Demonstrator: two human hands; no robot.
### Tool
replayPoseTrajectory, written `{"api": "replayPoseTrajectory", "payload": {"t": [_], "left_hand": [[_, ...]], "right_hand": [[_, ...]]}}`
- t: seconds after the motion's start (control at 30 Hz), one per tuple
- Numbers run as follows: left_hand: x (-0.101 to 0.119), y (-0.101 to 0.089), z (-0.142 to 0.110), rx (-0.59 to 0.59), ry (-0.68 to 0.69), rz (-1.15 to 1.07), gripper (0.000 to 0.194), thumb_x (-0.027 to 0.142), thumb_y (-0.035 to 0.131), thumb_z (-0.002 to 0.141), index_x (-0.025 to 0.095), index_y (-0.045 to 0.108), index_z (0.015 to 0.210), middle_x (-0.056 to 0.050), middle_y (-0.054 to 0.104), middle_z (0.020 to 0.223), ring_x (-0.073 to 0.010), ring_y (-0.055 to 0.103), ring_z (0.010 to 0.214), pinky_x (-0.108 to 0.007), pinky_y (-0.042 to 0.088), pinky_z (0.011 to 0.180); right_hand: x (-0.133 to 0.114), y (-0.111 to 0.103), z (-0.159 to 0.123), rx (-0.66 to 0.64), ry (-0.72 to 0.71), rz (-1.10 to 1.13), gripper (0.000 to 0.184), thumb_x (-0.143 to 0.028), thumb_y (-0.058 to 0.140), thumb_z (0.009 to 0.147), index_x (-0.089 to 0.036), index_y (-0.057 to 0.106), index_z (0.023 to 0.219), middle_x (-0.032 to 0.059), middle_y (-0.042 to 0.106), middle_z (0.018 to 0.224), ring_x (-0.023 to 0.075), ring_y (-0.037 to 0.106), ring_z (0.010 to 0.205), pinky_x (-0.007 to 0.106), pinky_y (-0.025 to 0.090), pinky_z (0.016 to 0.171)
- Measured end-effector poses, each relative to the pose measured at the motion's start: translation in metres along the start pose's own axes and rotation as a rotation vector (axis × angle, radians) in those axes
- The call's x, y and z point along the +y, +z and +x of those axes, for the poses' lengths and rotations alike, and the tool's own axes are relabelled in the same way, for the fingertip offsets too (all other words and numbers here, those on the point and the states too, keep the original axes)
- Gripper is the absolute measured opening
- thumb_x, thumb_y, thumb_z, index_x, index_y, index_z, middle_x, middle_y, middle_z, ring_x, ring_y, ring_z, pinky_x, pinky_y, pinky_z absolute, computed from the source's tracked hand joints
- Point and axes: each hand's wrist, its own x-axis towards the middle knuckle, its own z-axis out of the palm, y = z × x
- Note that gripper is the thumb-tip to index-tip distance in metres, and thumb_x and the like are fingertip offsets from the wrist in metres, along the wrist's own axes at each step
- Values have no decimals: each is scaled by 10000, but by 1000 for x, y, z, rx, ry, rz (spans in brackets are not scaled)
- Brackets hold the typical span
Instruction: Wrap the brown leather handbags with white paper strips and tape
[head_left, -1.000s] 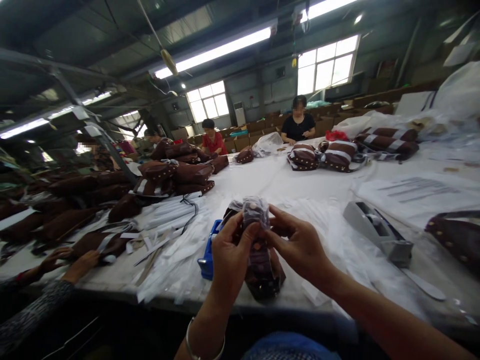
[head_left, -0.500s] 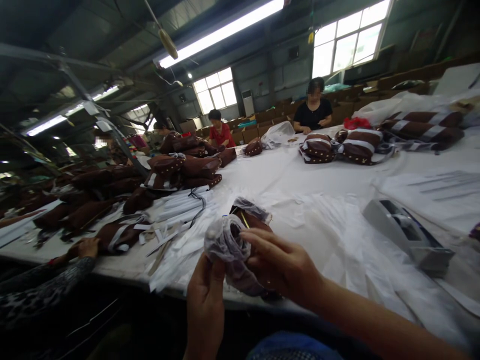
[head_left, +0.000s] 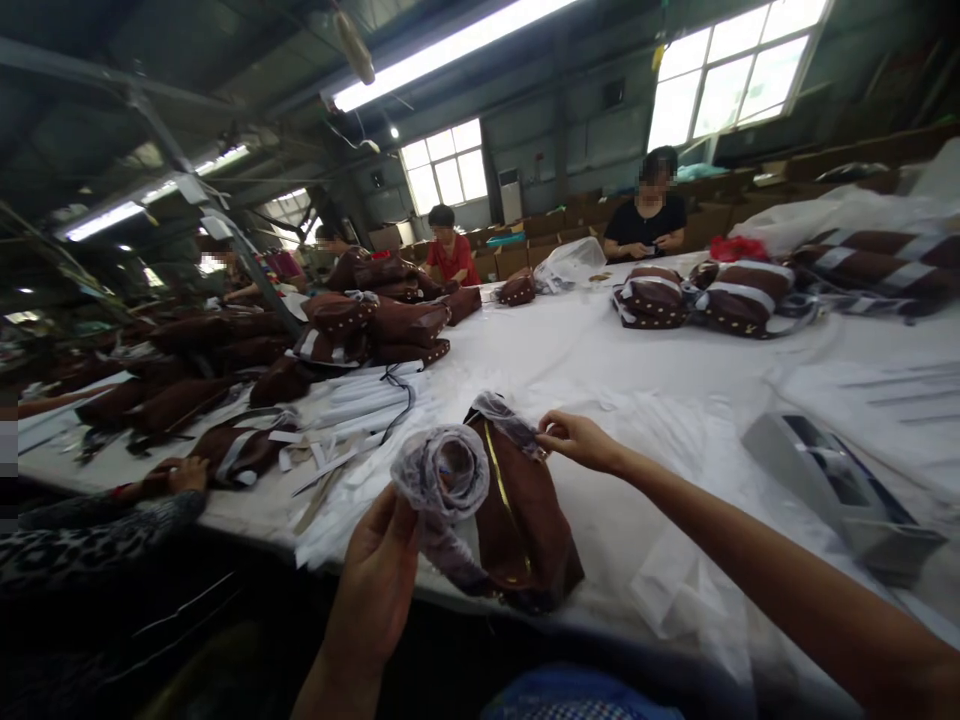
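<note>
A brown bag (head_left: 525, 515) with a gold zip lies at the near edge of the white-covered table (head_left: 600, 360). My left hand (head_left: 379, 580) is closed on a rolled, thin wrapping (head_left: 442, 475) at the bag's left side. My right hand (head_left: 574, 438) pinches the bag's far top corner, where more of the thin wrapping (head_left: 504, 412) is bunched.
A grey tape dispenser (head_left: 840, 490) sits to the right. Stacks of brown bags (head_left: 360, 325) and white strips (head_left: 352, 415) fill the left; wrapped bags (head_left: 712, 295) lie at the back. A co-worker's hand (head_left: 184, 475) works at the left; other people sit across the table.
My right hand has left the rolled wrapping and reached forward to the bag's far corner. The bag now lies more exposed on the table. The view has shifted slightly left.
</note>
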Motion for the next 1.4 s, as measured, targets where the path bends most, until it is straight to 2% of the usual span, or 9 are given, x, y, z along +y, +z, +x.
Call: {"api": "replayPoseTrajectory", "payload": {"t": [0.1,0.33,0.47,0.57,0.67,0.8,0.93,1.2,1.4], "left_hand": [[16,3,23,-69,54,37,395,405,768,804,214,724,1146,-85,725,1155,-244,658,1106,-346,523,983],[61,15,96,-284,36,141,365,414,841,712,165,744,960,-50,746,862,-170,689,792,-234,551,707],[46,24,103,-450,-180,259,337,441,783,773,150,723,930,-36,713,763,-123,635,631,-207,503,591],[26,29,88,-557,-351,282,394,497,756,785,154,714,975,-49,723,807,-145,659,691,-237,524,664],[16,36,74,-605,-399,293,423,529,740,787,162,705,994,-54,724,858,-161,665,745,-259,525,714],[19,45,70,-681,-372,385,417,560,709,800,164,690,928,-23,681,803,-144,621,715,-235,480,663],[19,50,72,-656,-227,506,420,577,637,846,165,675,919,-5,644,790,-138,572,700,-240,454,645],[0,54,61,-491,230,660,457,491,366,1004,213,592,1288,-67,636,1289,-222,571,1198,-335,405,1046],[-5,52,51,-480,329,816,451,419,553,933,212,542,1333,-104,629,1288,-271,578,1179,-401,429,1029]], "right_hand": [[-17,-9,-27,-67,154,361,373,-517,679,836,-180,593,972,52,750,792,219,725,794,367,544,818],[-63,22,-130,259,398,789,390,-507,708,840,-177,641,1037,106,747,990,246,703,1023,395,552,942],[-75,36,-167,188,175,346,311,-459,639,904,-211,668,1090,94,748,1043,267,716,978,415,613,823],[-92,29,-177,441,-87,-169,205,-341,642,915,-285,688,1106,54,746,1007,223,724,839,344,618,743],[-118,18,-161,609,-309,-363,477,-317,640,922,-322,530,1386,88,657,1251,191,701,824,336,607,817],[-141,8,-105,400,-393,-464,692,-442,608,929,-316,309,1540,103,422,1535,292,569,1216,480,504,1037],[-137,13,-62,224,-477,-411,488,-375,503,993,-282,423,1465,100,577,1353,274,499,1292,478,464,1068],[-124,37,-40,430,-525,-263,308,-317,446,1012,-245,562,1288,95,618,1139,236,606,1067,383,510,940],[-121,40,-39,453,-519,-231,323,-342,445,1014,-249,582,1290,90,622,1133,234,611,1073,371,505,944]]}}
